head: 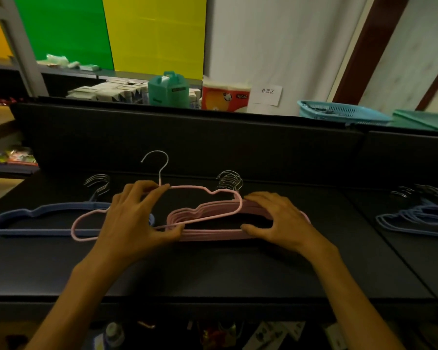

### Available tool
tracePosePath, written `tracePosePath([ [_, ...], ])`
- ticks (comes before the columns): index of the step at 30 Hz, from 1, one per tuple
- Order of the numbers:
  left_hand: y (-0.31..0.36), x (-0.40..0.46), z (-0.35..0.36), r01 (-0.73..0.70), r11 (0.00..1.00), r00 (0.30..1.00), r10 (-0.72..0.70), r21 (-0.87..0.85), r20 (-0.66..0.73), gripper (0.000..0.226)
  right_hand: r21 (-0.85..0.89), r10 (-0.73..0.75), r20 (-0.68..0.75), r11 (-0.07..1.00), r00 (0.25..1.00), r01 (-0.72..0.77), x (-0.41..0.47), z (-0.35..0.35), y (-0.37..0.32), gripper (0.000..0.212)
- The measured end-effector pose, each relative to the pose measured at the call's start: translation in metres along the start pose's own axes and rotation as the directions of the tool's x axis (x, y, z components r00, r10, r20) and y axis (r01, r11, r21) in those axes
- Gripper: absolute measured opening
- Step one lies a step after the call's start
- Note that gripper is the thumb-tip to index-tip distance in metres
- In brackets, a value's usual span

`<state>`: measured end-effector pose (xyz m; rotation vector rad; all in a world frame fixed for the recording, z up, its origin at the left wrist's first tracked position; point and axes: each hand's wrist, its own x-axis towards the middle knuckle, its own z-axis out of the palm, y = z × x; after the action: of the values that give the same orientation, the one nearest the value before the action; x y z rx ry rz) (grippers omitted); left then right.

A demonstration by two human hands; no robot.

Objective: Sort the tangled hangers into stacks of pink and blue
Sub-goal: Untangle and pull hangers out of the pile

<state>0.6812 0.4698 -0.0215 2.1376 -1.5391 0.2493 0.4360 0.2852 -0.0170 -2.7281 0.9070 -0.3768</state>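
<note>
We pinch a pink hanger [208,195] in our left hand [134,218], right hand [276,218] spread steadying the pink stack [213,234] beneath its fingers, where it likely goes next, hooks aligned.

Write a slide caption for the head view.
Left hand holds a pink hanger above the pink stack; right hand steadies it.

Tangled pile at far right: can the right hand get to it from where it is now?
Probably yes. The right hand rests on the pink stack, holding nothing, and only bare black tabletop lies between it and the tangled pile. Nothing blocks the path.
</note>
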Motion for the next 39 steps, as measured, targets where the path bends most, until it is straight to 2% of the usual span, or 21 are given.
tracePosePath([
  [5, 0.033, 0.010, 0.011, -0.028, 0.999, 0.999, 0.029, 0.039, -0.014, 0.098, -0.100, 0.081, -0.119, 0.991, 0.990, -0.093, -0.016, -0.013, 0.037, 0.064],
  [10, 0.071, 0.019, 0.031, -0.056, 0.994, 0.997, 0.051, 0.097, 0.054, 0.101, -0.125, 0.142, -0.165, 0.979, 0.976, -0.163, -0.030, -0.025, 0.068, 0.055],
  [17, 0.116, 0.029, 0.052, -0.052, 0.992, 0.989, 0.035, 0.116, 0.145, 0.106, -0.136, 0.156, -0.202, 0.973, 0.967, -0.185, -0.043, -0.038, 0.105, 0.054],
  [21, 0.134, 0.036, 0.061, -0.056, 0.990, 0.981, 0.030, 0.131, 0.192, 0.098, -0.104, 0.142, -0.219, 0.980, 0.965, -0.167, -0.049, -0.039, 0.125, 0.053],
  [25, 0.140, 0.040, 0.067, -0.046, 0.991, 0.977, 0.019, 0.123, 0.210, 0.093, -0.083, 0.163, -0.216, 0.979, 0.963, -0.185, -0.054, -0.037, 0.136, 0.054],
  [31, 0.134, 0.039, 0.069, -0.044, 0.996, 0.968, 0.023, 0.078, 0.250, 0.104, -0.057, 0.179, -0.206, 0.979, 0.962, -0.194, -0.054, -0.035, 0.137, 0.054],
  [39, 0.130, 0.047, 0.063, -0.072, 0.988, 0.943, 0.022, 0.138, 0.331, 0.092, -0.057, 0.205, -0.205, 0.974, 0.957, -0.220, -0.058, -0.036, 0.127, 0.054],
])
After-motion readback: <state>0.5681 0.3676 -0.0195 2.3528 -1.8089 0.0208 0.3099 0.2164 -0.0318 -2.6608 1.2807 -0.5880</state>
